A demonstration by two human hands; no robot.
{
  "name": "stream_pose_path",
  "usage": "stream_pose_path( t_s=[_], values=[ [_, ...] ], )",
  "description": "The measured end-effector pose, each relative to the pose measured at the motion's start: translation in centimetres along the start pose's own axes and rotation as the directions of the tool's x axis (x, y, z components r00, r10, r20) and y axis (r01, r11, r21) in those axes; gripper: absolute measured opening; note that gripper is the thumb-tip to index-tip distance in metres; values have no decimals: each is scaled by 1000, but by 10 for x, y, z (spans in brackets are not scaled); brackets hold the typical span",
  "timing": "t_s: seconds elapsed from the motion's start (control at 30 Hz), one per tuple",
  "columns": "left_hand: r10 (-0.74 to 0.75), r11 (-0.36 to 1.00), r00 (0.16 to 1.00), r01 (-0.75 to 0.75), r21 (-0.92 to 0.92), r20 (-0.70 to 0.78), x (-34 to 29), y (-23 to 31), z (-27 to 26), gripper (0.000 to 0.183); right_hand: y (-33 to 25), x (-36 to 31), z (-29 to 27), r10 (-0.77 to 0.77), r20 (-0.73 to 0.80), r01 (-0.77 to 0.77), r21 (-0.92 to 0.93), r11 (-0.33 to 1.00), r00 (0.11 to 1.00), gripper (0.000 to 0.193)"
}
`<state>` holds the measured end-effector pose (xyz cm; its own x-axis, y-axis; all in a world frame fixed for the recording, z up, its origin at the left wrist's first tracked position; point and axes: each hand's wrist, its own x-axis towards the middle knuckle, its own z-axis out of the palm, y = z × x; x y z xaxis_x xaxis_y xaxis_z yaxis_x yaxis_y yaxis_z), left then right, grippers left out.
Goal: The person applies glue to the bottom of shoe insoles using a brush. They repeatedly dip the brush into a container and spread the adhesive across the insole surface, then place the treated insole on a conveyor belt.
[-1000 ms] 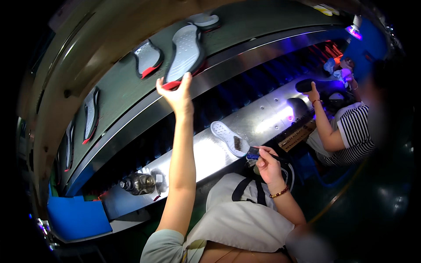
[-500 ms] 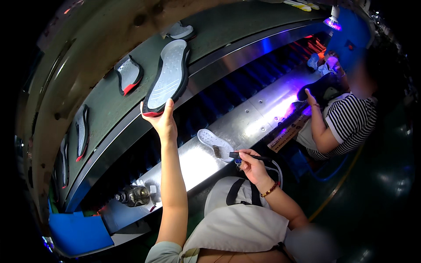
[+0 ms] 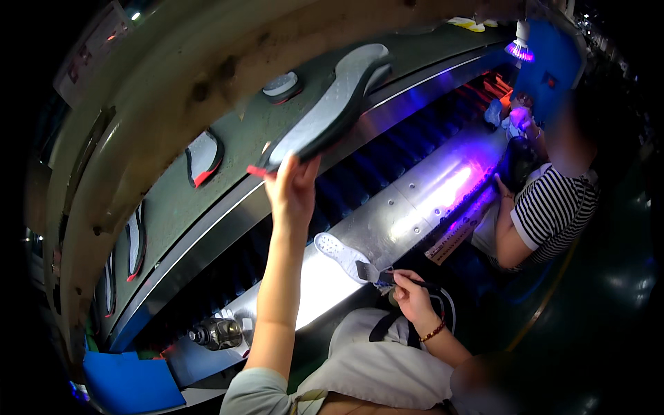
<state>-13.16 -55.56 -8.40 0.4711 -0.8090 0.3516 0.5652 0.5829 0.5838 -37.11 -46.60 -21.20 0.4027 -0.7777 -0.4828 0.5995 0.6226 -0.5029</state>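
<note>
Left hand (image 3: 290, 188) is gripping a sole (image 3: 324, 111) pointing toward half past one; right hand (image 3: 413, 299) is holding a brush (image 3: 367, 272) at its five o'clock.

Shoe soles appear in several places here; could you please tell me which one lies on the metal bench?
The white sole, beneath the brush in the right hand; the black-rimmed grey soles are on the green belt or in the left hand.

A lit violet reflector lamp (image 3: 519, 50) hangs at the upper right beside a blue panel (image 3: 557, 59), above a co-worker (image 3: 553, 218) in a striped top. At the lower left, a transparent bottle (image 3: 221, 334) is near a blue sheet (image 3: 131, 380).
</note>
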Motion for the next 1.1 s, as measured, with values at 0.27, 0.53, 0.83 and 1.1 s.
stream_pose_path(
  t_s=[0.27,0.53,0.83,1.1],
  values=[
    [230,550,911,170,818,-344,172,-111,42,104,-7,-2,-19,-84,7,84,5,996,996,10],
    [246,-523,961,21,852,128,186,-27,-10,60,-12,-4,-29,-79,-34,80,6,997,996,10],
    [-70,-498,881,-438,749,468,86,48,-29,21,4,11,-16,-15,-14,15,-31,999,1000,9],
    [36,967,860,98,234,-509,-74,71,-34,45,15,28,14,63,16,-61,-83,995,998,6]
  ],
)
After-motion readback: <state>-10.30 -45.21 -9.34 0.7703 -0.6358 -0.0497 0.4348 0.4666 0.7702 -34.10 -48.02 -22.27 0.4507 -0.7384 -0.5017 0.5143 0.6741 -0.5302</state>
